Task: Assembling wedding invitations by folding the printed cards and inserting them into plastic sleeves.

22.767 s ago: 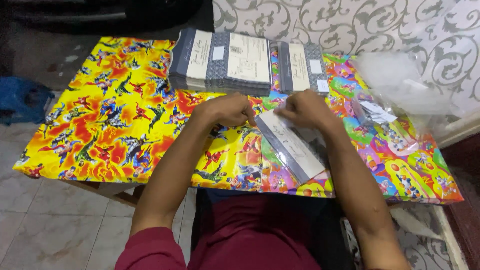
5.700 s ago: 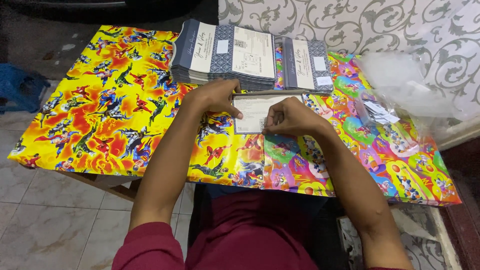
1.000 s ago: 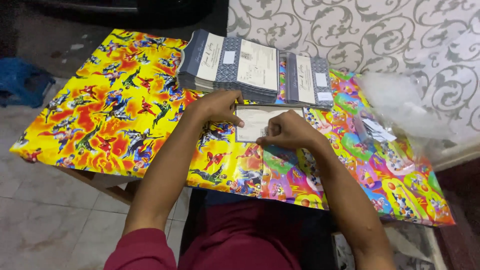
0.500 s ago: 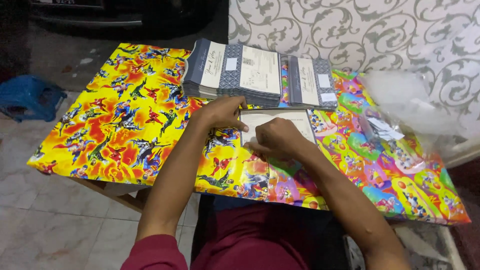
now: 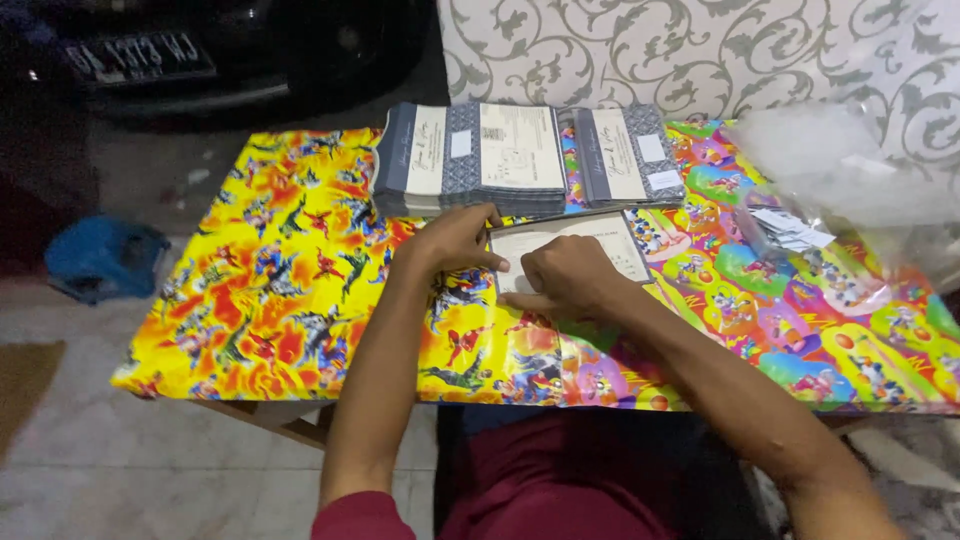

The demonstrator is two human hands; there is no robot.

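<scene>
Both hands press flat on 1 pale card (image 5: 585,245) lying on the worktop (image 5: 270,300), which is covered in a bright cartoon-print sheet. The left hand (image 5: 455,240) rests its spread fingers on the card's left edge; the right hand (image 5: 565,278) lies loosely curled over its lower left part, gripping nothing that shows. Just beyond the hands sit 2 stacks of grey-and-cream cards (image 5: 480,155). Well to the right of the right hand lies a heap of clear plastic sleeves (image 5: 850,175).
</scene>
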